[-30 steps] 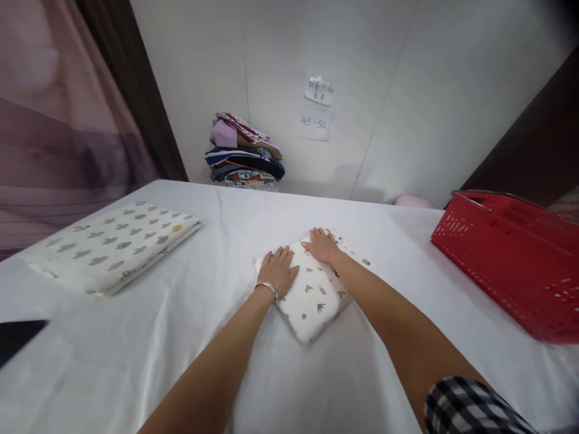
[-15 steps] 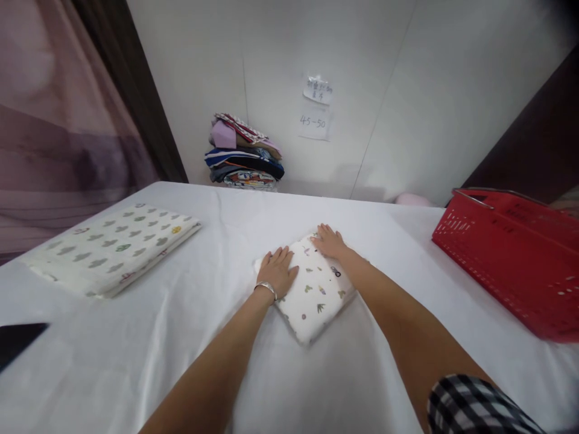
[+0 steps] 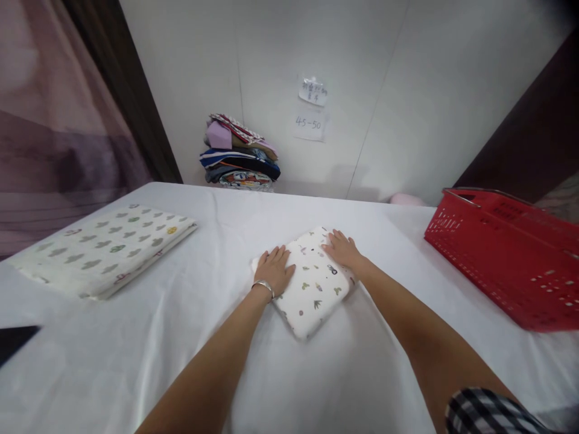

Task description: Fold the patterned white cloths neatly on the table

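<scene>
A folded white cloth (image 3: 312,283) with small printed plants and figures lies at the middle of the table, one corner toward me. My left hand (image 3: 275,269) rests flat on its left part, fingers spread, a silver bangle at the wrist. On the cloth's upper right edge lies my right hand (image 3: 342,248), its fingers stretched out over the fabric. Neither hand grips the cloth. Some of the cloth's left and right edges are hidden under the hands.
Another folded cloth (image 3: 108,247) with grey cloud prints lies at the left. A red perforated basket (image 3: 502,253) stands at the right. Folded fabrics (image 3: 242,154) are stacked by the wall. A dark flat object (image 3: 15,340) sits at the near left of the white-covered table (image 3: 190,337).
My right hand has slid a little to the right along the cloth, showing more of its top corner. My left hand stays on the left part. The view has shifted slightly.
</scene>
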The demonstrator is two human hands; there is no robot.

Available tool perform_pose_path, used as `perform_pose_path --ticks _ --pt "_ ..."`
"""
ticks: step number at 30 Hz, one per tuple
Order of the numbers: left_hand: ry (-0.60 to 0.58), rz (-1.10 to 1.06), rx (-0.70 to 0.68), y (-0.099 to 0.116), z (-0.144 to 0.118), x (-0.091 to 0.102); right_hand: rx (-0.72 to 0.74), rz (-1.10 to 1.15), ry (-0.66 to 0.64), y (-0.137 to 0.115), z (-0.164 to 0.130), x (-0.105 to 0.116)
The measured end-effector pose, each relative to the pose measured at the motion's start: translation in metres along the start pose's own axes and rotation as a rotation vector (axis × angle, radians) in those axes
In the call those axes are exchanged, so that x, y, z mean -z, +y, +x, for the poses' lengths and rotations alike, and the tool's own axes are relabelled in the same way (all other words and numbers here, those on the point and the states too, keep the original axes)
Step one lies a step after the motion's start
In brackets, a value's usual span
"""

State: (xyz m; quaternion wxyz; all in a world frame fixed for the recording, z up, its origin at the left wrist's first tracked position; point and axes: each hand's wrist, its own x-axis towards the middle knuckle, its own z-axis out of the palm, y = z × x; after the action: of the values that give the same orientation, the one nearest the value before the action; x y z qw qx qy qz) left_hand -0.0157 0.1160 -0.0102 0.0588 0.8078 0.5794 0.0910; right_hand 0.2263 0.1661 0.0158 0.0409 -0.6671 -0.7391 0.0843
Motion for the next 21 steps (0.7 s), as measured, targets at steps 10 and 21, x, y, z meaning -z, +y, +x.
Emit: perform_pose_path --ticks 10,21 --pt "0.038 -0.029 -0.005 0.002 0.001 0.003 -0.398 0.782 0.438 0.031 -0.112 -0.029" --pt "0.099 -0.041 0.315 -0.014 -0.011 0.028 -0.232 1.387 0.321 -0.010 -0.129 -0.033"
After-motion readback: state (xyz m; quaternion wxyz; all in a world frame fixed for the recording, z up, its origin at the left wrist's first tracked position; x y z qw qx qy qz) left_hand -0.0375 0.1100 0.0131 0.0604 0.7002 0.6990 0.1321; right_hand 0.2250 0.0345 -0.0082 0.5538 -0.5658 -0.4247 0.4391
